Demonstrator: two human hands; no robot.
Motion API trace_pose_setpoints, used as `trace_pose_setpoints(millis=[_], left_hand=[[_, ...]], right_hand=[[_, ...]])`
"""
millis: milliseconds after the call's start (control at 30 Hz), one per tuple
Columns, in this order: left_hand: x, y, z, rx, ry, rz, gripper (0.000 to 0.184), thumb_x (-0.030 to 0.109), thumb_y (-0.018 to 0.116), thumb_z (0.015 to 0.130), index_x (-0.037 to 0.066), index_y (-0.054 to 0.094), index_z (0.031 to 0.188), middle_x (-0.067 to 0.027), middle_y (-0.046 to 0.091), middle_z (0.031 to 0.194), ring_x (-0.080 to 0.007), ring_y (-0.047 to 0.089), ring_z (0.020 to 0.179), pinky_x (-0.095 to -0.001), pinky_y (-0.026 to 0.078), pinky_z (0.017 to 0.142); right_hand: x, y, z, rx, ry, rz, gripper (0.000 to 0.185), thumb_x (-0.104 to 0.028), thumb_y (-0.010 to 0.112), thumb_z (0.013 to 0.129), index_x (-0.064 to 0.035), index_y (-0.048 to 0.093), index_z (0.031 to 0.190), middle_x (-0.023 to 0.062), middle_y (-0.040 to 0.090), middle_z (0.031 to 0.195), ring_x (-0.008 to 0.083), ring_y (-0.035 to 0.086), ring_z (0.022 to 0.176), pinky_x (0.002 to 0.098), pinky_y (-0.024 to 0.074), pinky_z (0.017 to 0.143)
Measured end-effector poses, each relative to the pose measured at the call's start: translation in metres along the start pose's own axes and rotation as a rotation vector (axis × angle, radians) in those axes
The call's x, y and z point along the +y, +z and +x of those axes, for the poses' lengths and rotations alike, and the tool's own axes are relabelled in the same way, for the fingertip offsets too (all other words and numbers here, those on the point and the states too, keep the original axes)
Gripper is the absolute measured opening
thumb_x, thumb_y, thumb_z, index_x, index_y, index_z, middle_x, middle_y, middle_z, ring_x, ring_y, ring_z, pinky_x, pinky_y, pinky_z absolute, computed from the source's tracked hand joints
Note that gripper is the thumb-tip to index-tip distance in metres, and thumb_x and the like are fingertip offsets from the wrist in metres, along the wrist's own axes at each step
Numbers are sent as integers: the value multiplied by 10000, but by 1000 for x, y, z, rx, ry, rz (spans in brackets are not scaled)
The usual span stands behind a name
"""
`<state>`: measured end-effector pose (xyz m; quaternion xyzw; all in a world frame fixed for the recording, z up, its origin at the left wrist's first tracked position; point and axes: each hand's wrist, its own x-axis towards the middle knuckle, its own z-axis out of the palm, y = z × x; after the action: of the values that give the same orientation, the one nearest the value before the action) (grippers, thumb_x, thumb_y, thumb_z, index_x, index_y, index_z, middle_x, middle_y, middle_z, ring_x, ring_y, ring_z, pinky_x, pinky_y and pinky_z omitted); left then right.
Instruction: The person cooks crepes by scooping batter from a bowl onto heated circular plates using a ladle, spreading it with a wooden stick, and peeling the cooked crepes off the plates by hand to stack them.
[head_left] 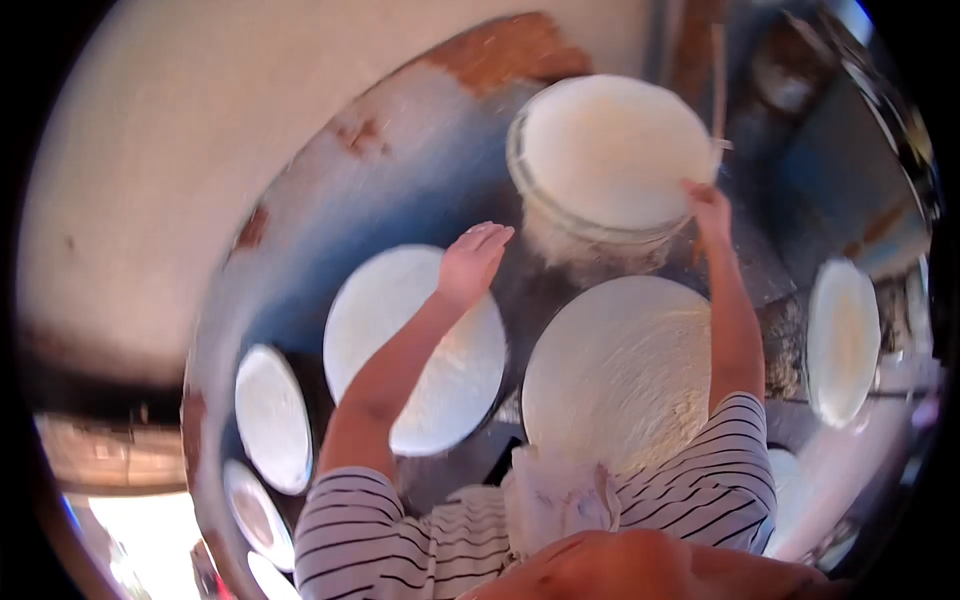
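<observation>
My right hand is at the right edge of a thin, pale round sheet that looks like dough or flatbread. Its fingers are curled in at the rim; whether they pinch the sheet or a thin stick is unclear. The sheet lies on a round, drum-like stand with a banded rim and a blurred base. My left hand is raised with its fingers stretched out and nothing in it. Behind that hand is a white round surface. A larger floury round board lies between my arms, with crumbs towards its right side.
More pale rounds stand at the left, lower left and right. A thin wooden stick rises behind the drum-like stand. A curved, rust-patched rim runs along the left and far side.
</observation>
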<state>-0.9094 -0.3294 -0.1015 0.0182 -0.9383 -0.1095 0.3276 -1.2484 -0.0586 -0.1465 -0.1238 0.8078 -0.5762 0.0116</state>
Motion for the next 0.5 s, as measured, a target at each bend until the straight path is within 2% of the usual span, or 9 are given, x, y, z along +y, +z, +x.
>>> trace_pose_setpoints(millis=[67, 133, 167, 200, 267, 300, 400, 467, 500], left_hand=[[18, -49, -54, -77, -212, -15, 263, 33, 610, 775, 92, 632, 1030, -84, 634, 1039, -281, 605, 960, -377, 496, 839], [49, -84, -130, -107, -557, -31, 260, 53, 593, 790, 97, 626, 1044, -93, 631, 1023, -286, 601, 928, -389, 496, 816], [67, -106, -172, -81, -603, 35, 246, 86, 593, 803, 99, 621, 1047, -98, 622, 1029, -286, 594, 921, -394, 496, 803], [94, -129, -200, -61, -710, 91, 257, 128, 594, 818, 118, 619, 1074, -94, 608, 1036, -289, 589, 936, -393, 496, 806], [147, -173, -274, -5, -1033, 117, 353, 148, 618, 805, 158, 590, 1157, -106, 564, 1051, -301, 583, 940, -388, 496, 802], [172, -190, -310, 15, -1232, 183, 379, 145, 626, 796, 147, 577, 1172, -115, 553, 1070, -304, 577, 946, -389, 495, 800], [261, -239, -426, 97, -1829, 417, 413, 147, 620, 786, 134, 549, 1193, -145, 528, 1109, -333, 555, 959, -411, 489, 792], [318, -292, -528, 149, -2000, 880, 338, 159, 589, 779, 146, 541, 1113, -152, 513, 1026, -339, 552, 965, -435, 497, 767], [348, -323, -572, 188, -1981, 1189, 287, 170, 574, 778, 130, 535, 1060, -147, 501, 975, -345, 548, 922, -451, 493, 741]], right_hand=[[-40, -13, -20, -85, 0, 10, 278, -256, 682, 813, -29, 677, 974, 87, 662, 878, 164, 593, 816, 294, 464, 775], [-79, -13, -59, -191, 322, 340, 297, -256, 639, 844, -14, 657, 1015, 114, 663, 946, 195, 601, 862, 324, 477, 780], [-11, -23, -3, -309, 110, 117, 293, -237, 612, 866, -8, 645, 1046, 120, 654, 993, 218, 602, 881, 340, 481, 782], [-31, -39, -21, -133, -182, -496, 306, -227, 589, 883, -2, 627, 1087, 126, 654, 996, 223, 600, 866, 329, 484, 784], [36, -48, 14, -240, -48, -14, 285, -212, 566, 869, -5, 624, 1056, 75, 636, 837, 151, 554, 718, 241, 435, 603], [-25, -36, -47, -300, -5, -175, 233, -165, 520, 856, 3, 617, 985, 41, 582, 783, 116, 498, 652, 224, 372, 522], [-60, 75, -131, -754, -169, -11, 198, -132, 508, 839, 5, 607, 941, 37, 566, 761, 110, 474, 629, 225, 359, 505], [-66, 134, -228, -1080, -254, 83, 175, -111, 500, 827, 6, 600, 911, 34, 556, 746, 107, 458, 614, 226, 350, 494], [-100, 175, -329, -1035, -55, 295, 133, -61, 521, 780, 3, 582, 880, 30, 547, 720, 107, 440, 589, 230, 340, 489]])
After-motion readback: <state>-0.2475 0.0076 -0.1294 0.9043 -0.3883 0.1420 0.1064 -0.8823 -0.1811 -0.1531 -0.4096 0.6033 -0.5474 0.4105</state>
